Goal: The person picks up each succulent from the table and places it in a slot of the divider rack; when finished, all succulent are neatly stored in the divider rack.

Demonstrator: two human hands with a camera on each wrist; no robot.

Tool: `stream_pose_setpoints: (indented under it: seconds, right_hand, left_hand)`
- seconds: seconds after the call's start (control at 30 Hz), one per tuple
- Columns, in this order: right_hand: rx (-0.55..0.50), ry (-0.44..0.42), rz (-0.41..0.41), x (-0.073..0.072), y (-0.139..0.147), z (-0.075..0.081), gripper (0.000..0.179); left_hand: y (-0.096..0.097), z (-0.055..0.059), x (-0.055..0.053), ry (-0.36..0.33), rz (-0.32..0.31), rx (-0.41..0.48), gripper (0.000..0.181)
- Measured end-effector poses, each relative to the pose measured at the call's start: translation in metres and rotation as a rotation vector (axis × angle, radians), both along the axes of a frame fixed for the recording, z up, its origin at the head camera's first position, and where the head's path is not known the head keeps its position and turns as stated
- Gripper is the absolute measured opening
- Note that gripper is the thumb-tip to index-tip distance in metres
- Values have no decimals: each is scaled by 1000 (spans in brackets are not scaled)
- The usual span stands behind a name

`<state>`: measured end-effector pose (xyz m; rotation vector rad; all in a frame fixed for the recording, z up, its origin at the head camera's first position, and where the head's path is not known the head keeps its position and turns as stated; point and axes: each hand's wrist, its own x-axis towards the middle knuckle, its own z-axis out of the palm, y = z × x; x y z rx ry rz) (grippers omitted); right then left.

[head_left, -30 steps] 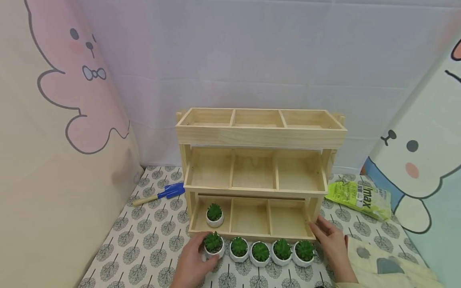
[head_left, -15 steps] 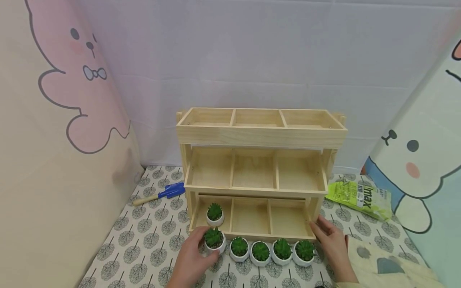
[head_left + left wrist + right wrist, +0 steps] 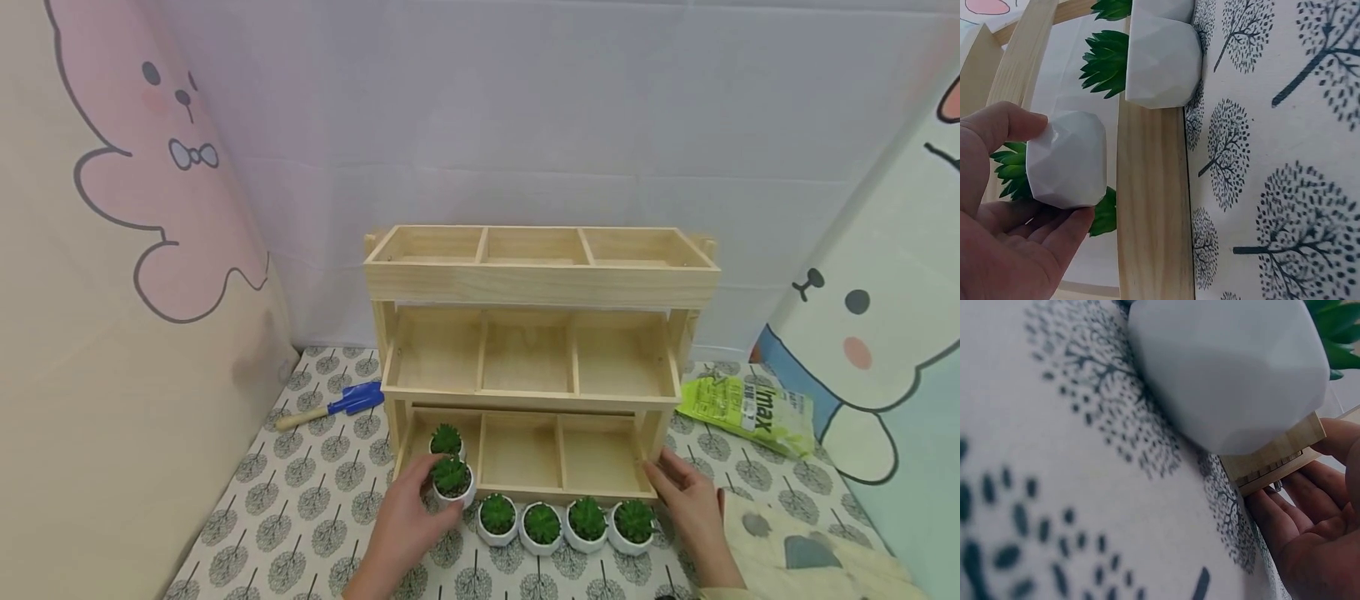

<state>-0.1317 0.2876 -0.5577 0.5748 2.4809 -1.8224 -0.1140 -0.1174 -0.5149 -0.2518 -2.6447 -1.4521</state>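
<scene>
My left hand (image 3: 408, 517) grips a potted succulent (image 3: 454, 483), holding its white faceted pot (image 3: 1067, 159) between thumb and fingers. This pot is raised just in front of the bottom-left compartment of a three-tier wooden planter shelf (image 3: 546, 285). Inside that compartment stands another potted succulent (image 3: 446, 439), partly hidden behind the held one. At the shelf's lower right end my right hand (image 3: 692, 510) holds the edge of the bottom tier. The right wrist view shows the thumb and fingers on either side of the wooden end (image 3: 1279, 450).
Several potted succulents (image 3: 542, 528) stand in a row along the shelf's front. A blue trowel (image 3: 333, 405) with a wooden handle lies left of the shelf. To the right lie a green bag (image 3: 750, 415) and a cream cloth (image 3: 798, 550). A tree-patterned cloth (image 3: 315, 500) covers the table.
My left hand has lifted the potted succulent from the left end of the front row and carried it up and forward toward the bottom-left compartment. My right hand stays at the shelf's end.
</scene>
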Motion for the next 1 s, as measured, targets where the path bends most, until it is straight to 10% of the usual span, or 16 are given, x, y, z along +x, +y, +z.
stream_pose_setpoints:
  seconds: [1.0]
  right_hand:
    - [11,2,12,-1,0,1,67]
  left_hand:
    - [52,0,-46,30,-116,-79,60]
